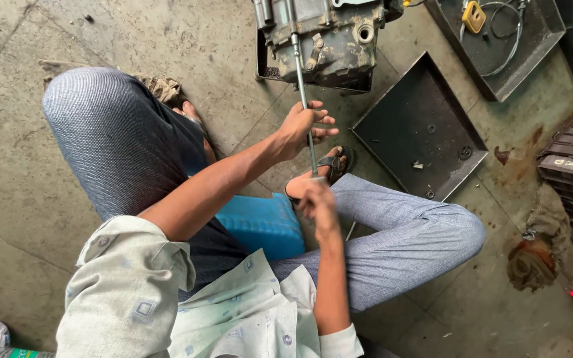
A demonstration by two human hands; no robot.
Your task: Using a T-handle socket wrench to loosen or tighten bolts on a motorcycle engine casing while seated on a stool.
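The left hand (305, 126), arm stretched forward from the left knee, has its fingers (323, 120) curled loosely round the middle of a long thin steel rod tool (305, 106). The right hand (316, 200), forearm raised upright, closes in a fist on the rod's lower end. The rod runs up into a grimy grey metal engine casing (329, 40) standing on the concrete floor (8, 166). A dark shallow metal tray (426, 126) lies just right of it, and a blue plastic stool (263, 225) sits under the person.
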